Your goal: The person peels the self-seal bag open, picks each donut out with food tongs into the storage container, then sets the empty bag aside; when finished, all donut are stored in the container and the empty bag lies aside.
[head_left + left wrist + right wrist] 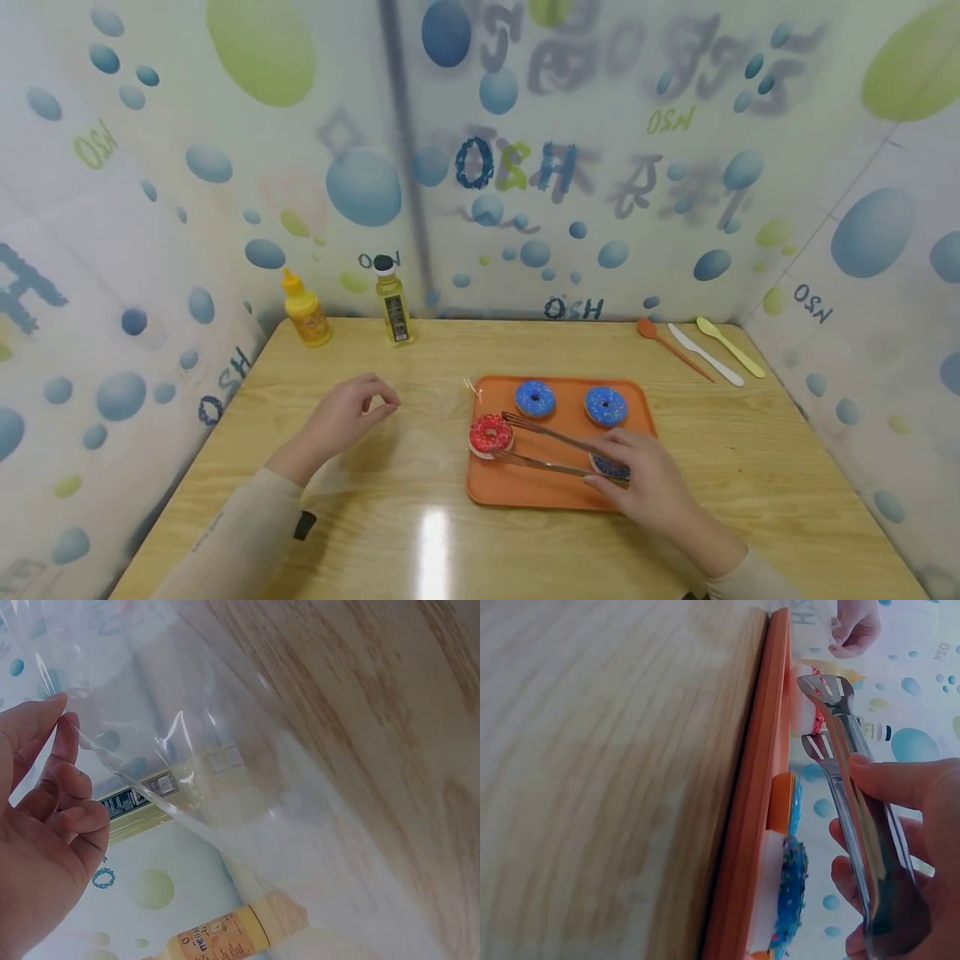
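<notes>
My right hand (648, 479) grips metal tongs (551, 432), thumb on one arm and fingers on the other. The tips of the tongs reach the red-iced doughnut (491, 422), one prong at its far side and one at its near side. That doughnut sits at the left edge of an orange tray (540, 493). Two bright blue doughnuts (535, 389) lie toward the back of the tray, and a dark blue one (609, 468) is partly hidden under the tongs and hand. Left of the tray, my left hand (348, 417) pinches the edge of a clear plastic bag (187, 735) between thumb and forefinger.
A yellow squeeze bottle (309, 321) and an oil bottle (394, 310) with a dark cap stand at the table's back left. At the back right lie an orange spoon (649, 331), a white knife (705, 356) and a yellow spoon (727, 342). Patterned walls enclose the table (375, 533).
</notes>
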